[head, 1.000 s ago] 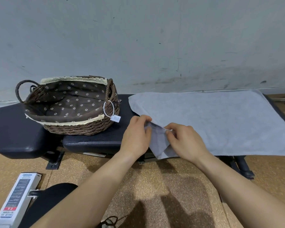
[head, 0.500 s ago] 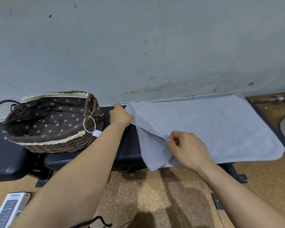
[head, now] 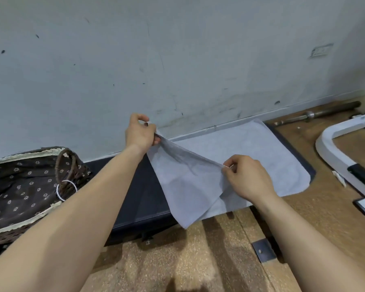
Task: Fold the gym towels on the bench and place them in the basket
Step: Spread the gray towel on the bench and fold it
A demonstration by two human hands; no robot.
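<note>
A light grey towel (head: pixel 251 152) lies spread on the black padded bench (head: pixel 141 197). My left hand (head: pixel 140 133) pinches the towel's far left corner and holds it lifted off the bench near the wall. My right hand (head: pixel 244 175) pinches the near left corner, raised above the towel. The left end of the towel hangs stretched between both hands, its lower flap drooping over the bench's front edge. A brown wicker basket (head: pixel 72 165) with a flowered dark lining stands on the bench at the left, with no towel visible inside.
A grey wall runs right behind the bench. A metal bar (head: pixel 316 114) lies on the cork floor by the wall at the right. A white equipment frame (head: pixel 335 152) curves across the floor at the far right. A metal plate (head: pixel 262 250) sits on the floor under the bench.
My left hand left the near edge, reached the towel's far left corner and lifted it. My right hand rose with the near corner. The view swung right, pushing the basket toward the left edge.
</note>
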